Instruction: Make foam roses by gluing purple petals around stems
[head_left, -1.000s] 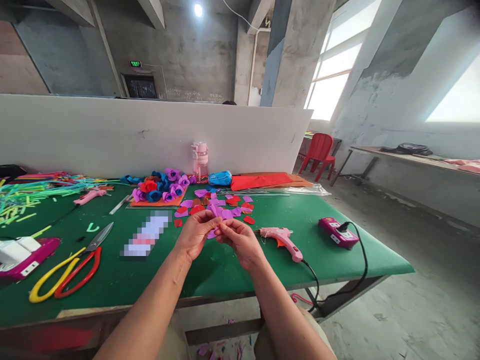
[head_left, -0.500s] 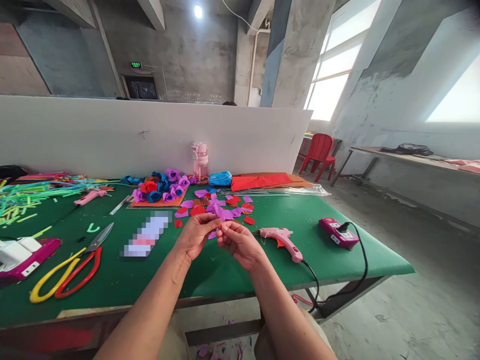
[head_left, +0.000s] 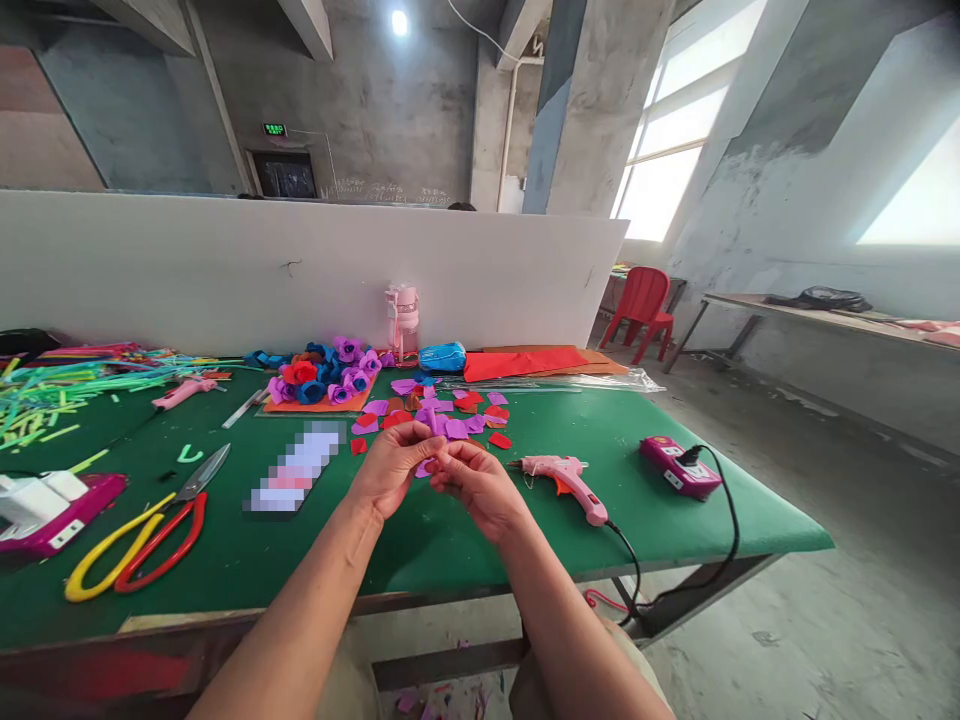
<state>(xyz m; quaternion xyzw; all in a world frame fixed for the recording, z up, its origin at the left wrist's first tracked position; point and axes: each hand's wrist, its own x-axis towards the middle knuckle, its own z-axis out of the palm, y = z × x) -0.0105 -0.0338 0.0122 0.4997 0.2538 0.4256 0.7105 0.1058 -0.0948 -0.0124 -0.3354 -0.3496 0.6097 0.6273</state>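
My left hand [head_left: 391, 466] and my right hand [head_left: 480, 486] meet fingertip to fingertip above the table, both closed in a pinch. A small purple paper petal [head_left: 433, 420] pokes up from between them, its lower part hidden by the fingers. Just beyond lie scattered purple, red and brown petals, among them a red petal [head_left: 500, 440]. To the right of my right hand a pink glue gun [head_left: 566, 480] rests on its side, nozzle toward the hand.
Scissors [head_left: 161, 530] with yellow and red handles lie left on the green table [head_left: 420, 550]. Finished paper flowers [head_left: 322, 375] are heaped behind. A pink bottle [head_left: 403, 325] stands by the white partition [head_left: 300, 260]. A purple power strip [head_left: 679, 467] with a black cable sits right.
The purple petal shows narrower above my fingers than before. My right fingertips have shifted slightly left against the left ones. The whole view has moved a little.
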